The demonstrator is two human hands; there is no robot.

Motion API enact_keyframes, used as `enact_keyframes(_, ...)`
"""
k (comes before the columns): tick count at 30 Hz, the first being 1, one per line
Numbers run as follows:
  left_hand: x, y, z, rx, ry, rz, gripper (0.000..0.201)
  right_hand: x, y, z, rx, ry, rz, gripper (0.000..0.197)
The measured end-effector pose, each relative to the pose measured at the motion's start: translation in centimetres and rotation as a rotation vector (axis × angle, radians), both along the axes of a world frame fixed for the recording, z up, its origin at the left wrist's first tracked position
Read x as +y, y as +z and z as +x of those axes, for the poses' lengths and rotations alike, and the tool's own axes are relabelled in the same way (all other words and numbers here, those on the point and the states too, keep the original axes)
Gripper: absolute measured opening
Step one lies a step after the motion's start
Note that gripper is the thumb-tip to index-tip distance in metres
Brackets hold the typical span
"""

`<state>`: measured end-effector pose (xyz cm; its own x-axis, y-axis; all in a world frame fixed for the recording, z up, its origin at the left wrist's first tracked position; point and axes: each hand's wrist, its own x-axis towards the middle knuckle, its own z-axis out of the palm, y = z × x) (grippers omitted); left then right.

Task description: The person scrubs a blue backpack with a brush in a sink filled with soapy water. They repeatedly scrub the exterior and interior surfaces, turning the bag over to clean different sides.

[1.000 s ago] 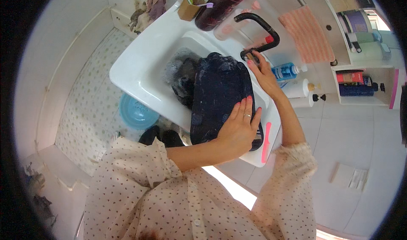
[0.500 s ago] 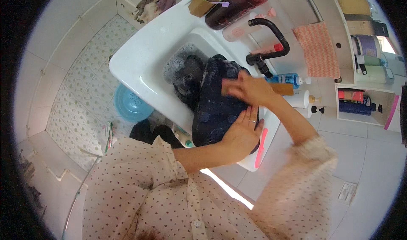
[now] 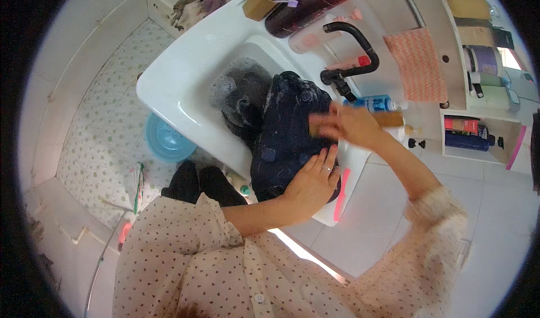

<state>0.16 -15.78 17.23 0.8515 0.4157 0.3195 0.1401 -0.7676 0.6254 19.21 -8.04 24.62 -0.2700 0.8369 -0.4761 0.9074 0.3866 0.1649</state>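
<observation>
On the dark cloth, the left hand lies flat, fingers extended, clasping nothing; the right hand, angled leftward, blurs, so I cannot tell its grip.

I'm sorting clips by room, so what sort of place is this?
Most likely a bathroom, perhaps in a home: there is a white sink with a black tap, what looks like a purple toothbrush by its far edge, and a tiled floor below.
</observation>
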Motion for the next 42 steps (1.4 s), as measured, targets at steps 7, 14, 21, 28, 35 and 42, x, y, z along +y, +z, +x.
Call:
enact_keyframes(7,0.2,-1.0,-0.2,-0.076,0.025,-0.028,0.046,-2.5,1.4,-0.8,0.047,-0.209,-0.224,0.042)
enact_keyframes(14,0.7,-1.2,-0.3,-0.055,-0.033,-0.064,0.053,-0.6,-2.4,3.6,-0.120,-0.196,0.095,0.039)
enact_keyframes(21,3.0,-3.4,-3.3,-0.037,0.043,0.010,0.045,-1.2,-3.6,-0.4,0.149,-0.263,0.062,0.043)
enact_keyframes(28,8.9,-4.2,-1.4,0.175,0.276,-0.292,0.056,-11.4,-16.8,4.5,0.294,-1.047,0.339,0.048)
enact_keyframes(35,16.3,-14.1,1.2,0.590,0.298,-0.411,0.062,-9.6,-23.1,2.7,0.309,-1.296,0.301,0.042)
enact_keyframes(42,17.9,-17.7,-1.4,0.554,0.381,-0.361,0.053,-10.0,-20.6,1.6,0.441,-1.155,0.212,0.044)
